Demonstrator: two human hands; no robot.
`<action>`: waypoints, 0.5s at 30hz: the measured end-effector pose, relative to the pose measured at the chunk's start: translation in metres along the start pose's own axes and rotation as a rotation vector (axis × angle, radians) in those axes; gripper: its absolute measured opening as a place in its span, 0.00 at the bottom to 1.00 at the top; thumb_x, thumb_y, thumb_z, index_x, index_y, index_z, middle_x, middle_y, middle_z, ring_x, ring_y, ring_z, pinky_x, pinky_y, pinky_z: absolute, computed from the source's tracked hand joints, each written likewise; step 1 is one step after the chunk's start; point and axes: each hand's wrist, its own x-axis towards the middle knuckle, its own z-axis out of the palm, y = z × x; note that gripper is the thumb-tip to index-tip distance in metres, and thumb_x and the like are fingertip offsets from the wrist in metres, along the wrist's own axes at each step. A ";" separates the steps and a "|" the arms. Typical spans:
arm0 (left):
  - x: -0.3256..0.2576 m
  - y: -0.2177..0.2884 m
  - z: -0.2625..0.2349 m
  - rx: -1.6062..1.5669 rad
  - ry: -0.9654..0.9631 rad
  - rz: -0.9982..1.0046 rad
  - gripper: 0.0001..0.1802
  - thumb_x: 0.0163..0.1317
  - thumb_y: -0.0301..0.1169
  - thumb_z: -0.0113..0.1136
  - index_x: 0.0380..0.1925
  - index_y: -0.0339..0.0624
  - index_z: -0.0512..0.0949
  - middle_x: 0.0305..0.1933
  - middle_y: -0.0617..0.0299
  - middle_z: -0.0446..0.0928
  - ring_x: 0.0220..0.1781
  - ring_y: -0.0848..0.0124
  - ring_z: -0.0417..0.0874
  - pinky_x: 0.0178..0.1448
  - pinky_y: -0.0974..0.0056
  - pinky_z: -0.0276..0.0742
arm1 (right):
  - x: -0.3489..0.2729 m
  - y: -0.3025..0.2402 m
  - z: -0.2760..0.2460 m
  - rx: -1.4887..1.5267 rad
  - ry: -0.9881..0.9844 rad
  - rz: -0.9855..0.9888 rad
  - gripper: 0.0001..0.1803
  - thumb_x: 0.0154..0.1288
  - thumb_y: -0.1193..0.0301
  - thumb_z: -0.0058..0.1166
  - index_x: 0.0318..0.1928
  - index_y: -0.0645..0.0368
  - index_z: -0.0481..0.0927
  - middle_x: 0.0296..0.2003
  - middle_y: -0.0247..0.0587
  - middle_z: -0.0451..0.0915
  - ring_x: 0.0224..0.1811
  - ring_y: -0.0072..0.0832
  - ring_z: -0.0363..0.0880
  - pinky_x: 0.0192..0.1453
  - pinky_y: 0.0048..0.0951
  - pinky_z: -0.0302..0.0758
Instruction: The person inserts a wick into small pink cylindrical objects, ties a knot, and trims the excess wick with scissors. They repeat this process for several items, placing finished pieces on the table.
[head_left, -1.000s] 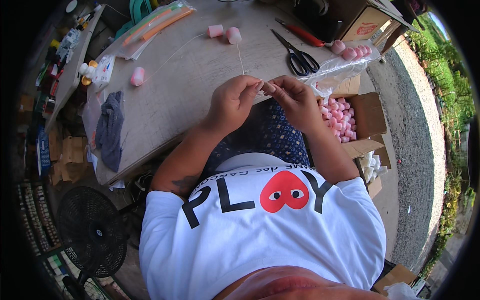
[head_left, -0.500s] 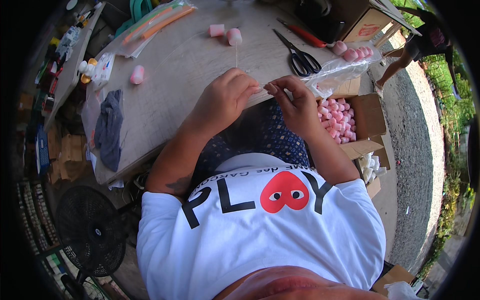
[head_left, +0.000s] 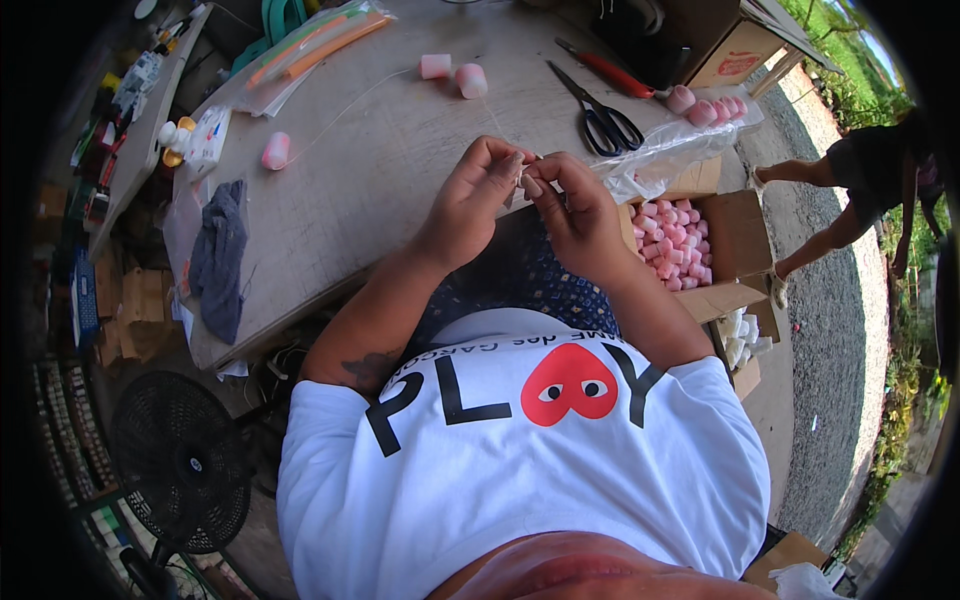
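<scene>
Over the table's near edge, my left hand point(head_left: 478, 197) and my right hand point(head_left: 578, 215) meet fingertip to fingertip. Both are closed in a pinch on a thin pale thread point(head_left: 488, 108), whose end is hidden between the fingers. The thread leads up to a pink-and-white marshmallow-like piece point(head_left: 471, 81). A similar piece point(head_left: 435, 66) lies just left of that one. Farther left is another such piece point(head_left: 276, 151), with thread curving from it across the tabletop. Whether a needle is in my fingers cannot be made out.
Black scissors point(head_left: 597, 115) and a red-handled tool point(head_left: 612, 72) lie right of my hands. Several pink pieces point(head_left: 704, 108) rest on clear plastic. Below stands a cardboard box point(head_left: 738, 235) of pink pieces. A grey cloth point(head_left: 218, 262) hangs at left; a passer-by point(head_left: 860, 165) is at right.
My hands have drawn closer together, with my left fingers now higher. The thread's curve on the table shows more clearly. At right, the passer-by has moved nearer.
</scene>
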 end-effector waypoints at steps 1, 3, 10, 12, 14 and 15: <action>-0.001 -0.002 -0.001 0.014 -0.003 0.002 0.09 0.74 0.33 0.41 0.44 0.42 0.70 0.41 0.68 0.72 0.38 0.83 0.69 0.45 0.76 0.66 | -0.001 -0.001 0.002 -0.090 0.031 -0.046 0.05 0.61 0.78 0.57 0.37 0.62 0.76 0.32 0.41 0.77 0.37 0.35 0.77 0.44 0.30 0.72; -0.002 -0.009 -0.004 0.041 -0.008 0.006 0.10 0.74 0.33 0.41 0.43 0.42 0.71 0.39 0.68 0.72 0.38 0.83 0.69 0.44 0.76 0.66 | -0.002 -0.001 0.005 -0.231 0.080 -0.121 0.06 0.60 0.78 0.58 0.37 0.62 0.76 0.31 0.42 0.77 0.36 0.37 0.77 0.43 0.30 0.72; 0.002 -0.012 -0.003 0.663 0.129 0.342 0.07 0.69 0.31 0.52 0.34 0.40 0.69 0.33 0.59 0.70 0.37 0.69 0.73 0.43 0.65 0.69 | -0.001 -0.012 -0.008 0.338 -0.088 0.414 0.10 0.66 0.72 0.54 0.44 0.66 0.78 0.33 0.38 0.81 0.37 0.26 0.80 0.45 0.25 0.74; 0.003 -0.005 -0.005 0.746 0.120 0.391 0.07 0.67 0.30 0.54 0.33 0.40 0.69 0.33 0.58 0.70 0.36 0.66 0.73 0.42 0.65 0.69 | 0.000 -0.006 -0.017 0.564 -0.171 0.458 0.11 0.68 0.71 0.53 0.45 0.66 0.78 0.34 0.37 0.82 0.38 0.22 0.80 0.47 0.24 0.75; 0.004 -0.004 -0.005 0.790 0.118 0.436 0.06 0.67 0.27 0.53 0.32 0.39 0.69 0.31 0.60 0.69 0.33 0.72 0.71 0.40 0.68 0.70 | -0.001 0.000 -0.019 0.592 -0.222 0.431 0.12 0.70 0.70 0.52 0.46 0.67 0.78 0.36 0.35 0.82 0.40 0.20 0.79 0.48 0.23 0.75; 0.004 -0.004 -0.005 0.811 0.117 0.458 0.05 0.67 0.25 0.53 0.32 0.39 0.68 0.30 0.62 0.68 0.32 0.75 0.71 0.39 0.70 0.70 | -0.002 0.003 -0.020 0.591 -0.223 0.436 0.11 0.69 0.71 0.52 0.45 0.67 0.78 0.36 0.36 0.82 0.40 0.20 0.79 0.48 0.23 0.75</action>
